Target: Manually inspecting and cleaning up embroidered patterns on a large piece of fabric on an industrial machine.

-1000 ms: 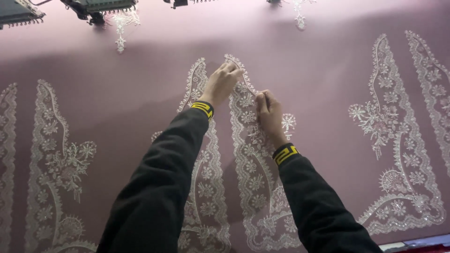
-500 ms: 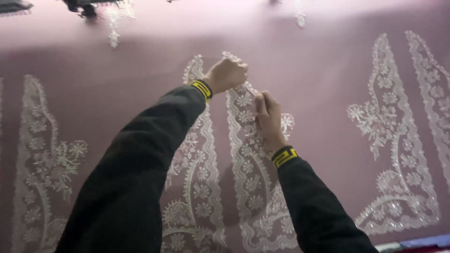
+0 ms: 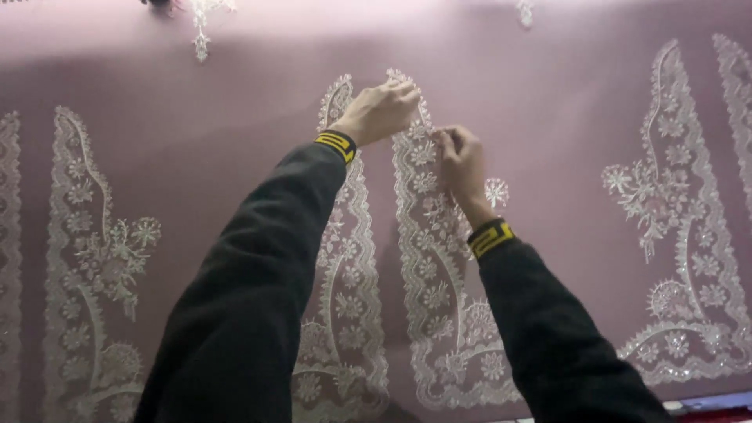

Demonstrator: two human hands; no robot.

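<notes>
A mauve fabric (image 3: pixel 548 117) lies stretched flat, covered with white embroidered lace panels. My left hand (image 3: pixel 377 111) rests with fingers curled on the tip of the middle embroidered panel (image 3: pixel 427 258). My right hand (image 3: pixel 462 168) sits just to its right on the same panel, fingers pinched together at the embroidery near the panel's upper part. Whether the pinch holds a small tool or a thread is too small to tell. Both arms wear black sleeves with yellow-patterned cuffs.
Matching embroidered panels lie to the left (image 3: pixel 90 258) and right (image 3: pixel 681 235). Small embroidered motifs (image 3: pixel 201 23) hang at the fabric's far edge. A strip of red and blue (image 3: pixel 705 403) shows at the near right corner.
The view has shifted so both hands sit lower and more central in frame. My left hand has curled its fingers at the panel tip; my right hand stays on the embroidery.
</notes>
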